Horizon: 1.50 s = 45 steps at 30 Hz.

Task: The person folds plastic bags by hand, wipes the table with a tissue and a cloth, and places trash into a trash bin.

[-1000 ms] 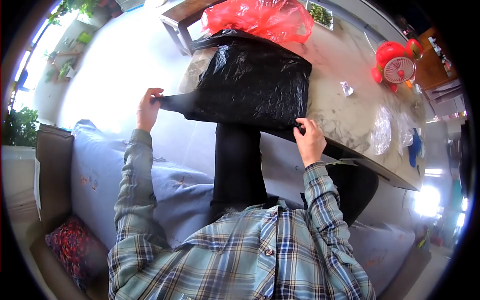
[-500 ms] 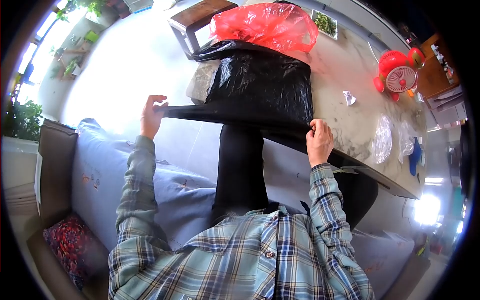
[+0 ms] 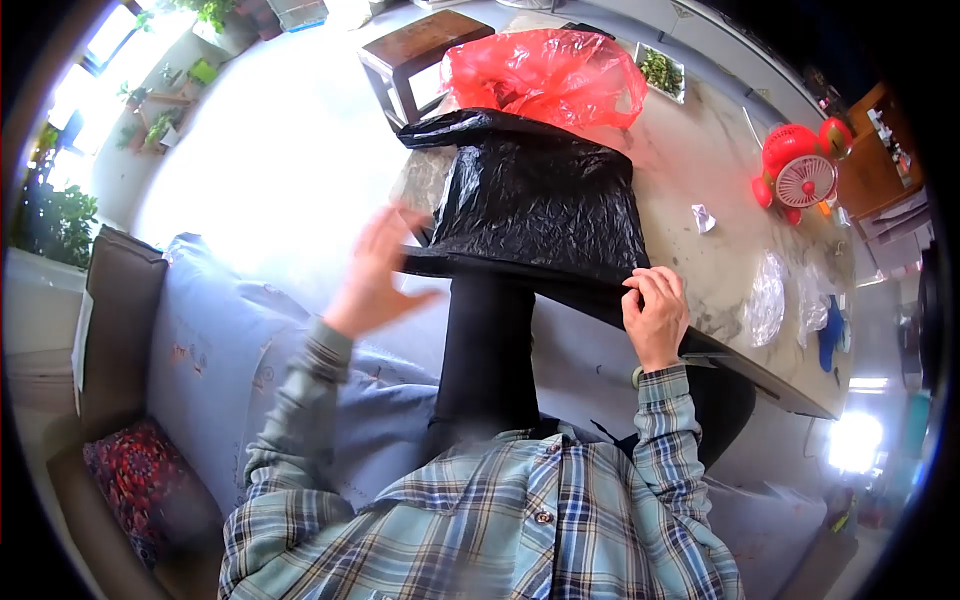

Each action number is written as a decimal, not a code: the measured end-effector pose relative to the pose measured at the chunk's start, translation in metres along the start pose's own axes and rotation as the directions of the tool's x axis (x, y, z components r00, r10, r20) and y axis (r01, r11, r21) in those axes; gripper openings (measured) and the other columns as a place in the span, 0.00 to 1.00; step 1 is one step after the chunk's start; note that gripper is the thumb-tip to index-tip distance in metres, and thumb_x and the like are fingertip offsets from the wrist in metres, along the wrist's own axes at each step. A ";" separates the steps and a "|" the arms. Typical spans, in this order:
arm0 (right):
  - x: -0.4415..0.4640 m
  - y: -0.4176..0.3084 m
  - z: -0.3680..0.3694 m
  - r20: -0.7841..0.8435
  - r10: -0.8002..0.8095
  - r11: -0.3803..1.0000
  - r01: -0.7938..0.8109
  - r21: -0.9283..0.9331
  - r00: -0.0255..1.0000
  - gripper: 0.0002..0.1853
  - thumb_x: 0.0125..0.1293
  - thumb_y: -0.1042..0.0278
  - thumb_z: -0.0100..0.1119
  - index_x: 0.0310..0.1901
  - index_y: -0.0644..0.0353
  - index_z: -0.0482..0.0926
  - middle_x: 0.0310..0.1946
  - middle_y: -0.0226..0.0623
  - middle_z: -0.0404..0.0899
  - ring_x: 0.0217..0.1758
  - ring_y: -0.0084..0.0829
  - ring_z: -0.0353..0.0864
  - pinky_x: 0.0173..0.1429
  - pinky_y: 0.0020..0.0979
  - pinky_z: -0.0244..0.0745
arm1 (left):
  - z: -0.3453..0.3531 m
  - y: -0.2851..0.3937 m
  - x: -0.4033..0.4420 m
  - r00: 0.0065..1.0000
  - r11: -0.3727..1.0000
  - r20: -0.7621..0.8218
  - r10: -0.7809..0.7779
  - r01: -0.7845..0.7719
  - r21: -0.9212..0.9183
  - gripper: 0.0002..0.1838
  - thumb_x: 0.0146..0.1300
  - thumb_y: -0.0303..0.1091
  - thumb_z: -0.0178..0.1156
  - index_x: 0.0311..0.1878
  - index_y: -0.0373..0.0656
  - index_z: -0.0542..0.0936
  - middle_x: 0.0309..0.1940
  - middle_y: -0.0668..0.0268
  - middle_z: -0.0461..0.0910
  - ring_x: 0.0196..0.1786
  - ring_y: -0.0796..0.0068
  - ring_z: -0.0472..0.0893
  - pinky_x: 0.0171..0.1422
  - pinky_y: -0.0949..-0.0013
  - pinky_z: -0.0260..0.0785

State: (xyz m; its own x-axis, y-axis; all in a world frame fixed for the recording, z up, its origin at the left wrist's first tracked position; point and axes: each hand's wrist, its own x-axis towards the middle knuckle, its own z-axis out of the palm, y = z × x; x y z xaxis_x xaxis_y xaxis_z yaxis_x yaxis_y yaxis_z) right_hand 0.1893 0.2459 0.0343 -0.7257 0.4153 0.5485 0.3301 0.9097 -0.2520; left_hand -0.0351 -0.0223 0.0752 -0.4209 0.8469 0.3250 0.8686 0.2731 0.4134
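Note:
A black plastic bag (image 3: 545, 195) lies spread over the near end of the marble-topped table (image 3: 690, 160), its near edge hanging above my leg. My right hand (image 3: 657, 310) pinches the bag's near right corner. Over the bag's left end, my left hand (image 3: 378, 275) is smeared by motion, with its thumb and fingers apart and nothing seen between them. A red plastic bag (image 3: 550, 75) lies crumpled just beyond the black one.
On the table are a red fan (image 3: 803, 175), a crumpled white paper (image 3: 703, 218), clear plastic wrappers (image 3: 767, 298), a blue item (image 3: 830, 335) and a tray of greens (image 3: 661, 72). A wooden stool (image 3: 425, 45) stands at the far left, a blue-covered sofa (image 3: 225, 320) nearer.
My left hand has let go of the bag's left end and moved right, fingers spreading. That end has slackened and drawn in. My right hand keeps its corner.

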 end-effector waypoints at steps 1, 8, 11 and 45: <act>0.002 -0.003 -0.003 -0.004 -0.016 1.000 0.016 0.009 1.000 0.04 0.43 0.76 0.54 0.24 0.56 0.76 0.30 0.29 0.77 0.44 0.33 0.73 0.47 0.32 0.70 | 0.022 0.024 -0.004 1.000 1.000 0.019 0.014 -0.014 0.006 0.48 0.35 0.43 0.71 0.63 0.47 0.60 0.64 0.53 0.54 0.67 0.54 0.52 0.68 0.54 0.45; 0.000 -0.004 -0.053 0.225 -0.027 0.973 -0.026 0.231 0.974 0.12 0.45 0.69 0.59 0.36 0.54 0.77 0.39 0.32 0.77 0.50 0.35 0.72 0.54 0.34 0.66 | 0.100 0.029 0.005 0.995 0.987 -0.034 0.095 -0.090 0.134 0.15 0.47 0.29 0.58 0.41 0.46 0.75 0.36 0.69 0.77 0.45 0.70 0.75 0.65 0.55 0.51; -0.005 0.012 -0.059 0.369 -0.155 0.944 0.028 0.328 0.916 0.32 0.42 0.65 0.65 0.54 0.51 0.70 0.54 0.34 0.70 0.62 0.36 0.62 0.63 0.36 0.58 | 0.069 0.031 0.018 0.980 0.993 0.158 0.117 -0.117 -0.007 0.10 0.50 0.30 0.56 0.38 0.43 0.76 0.33 0.63 0.78 0.42 0.63 0.76 0.56 0.60 0.62; 0.017 0.056 0.071 0.574 0.371 0.312 -0.680 0.664 0.730 0.11 0.63 0.62 0.54 0.29 0.60 0.70 0.24 0.20 0.63 0.26 0.14 0.58 0.32 0.19 0.59 | 0.094 -0.141 0.202 0.793 0.967 0.599 -0.109 0.224 -0.120 0.16 0.52 0.34 0.53 0.44 0.38 0.73 0.37 0.55 0.76 0.46 0.63 0.73 0.51 0.67 0.63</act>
State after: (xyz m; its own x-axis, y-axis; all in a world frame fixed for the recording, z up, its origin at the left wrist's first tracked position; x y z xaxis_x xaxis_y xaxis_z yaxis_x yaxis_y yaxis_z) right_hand 0.1522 0.3037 -0.0272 -0.7539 0.6396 -0.1502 0.1959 0.0006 -0.9806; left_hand -0.2182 0.1528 0.0026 -0.2723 0.9154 -0.2965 0.7146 0.3987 0.5748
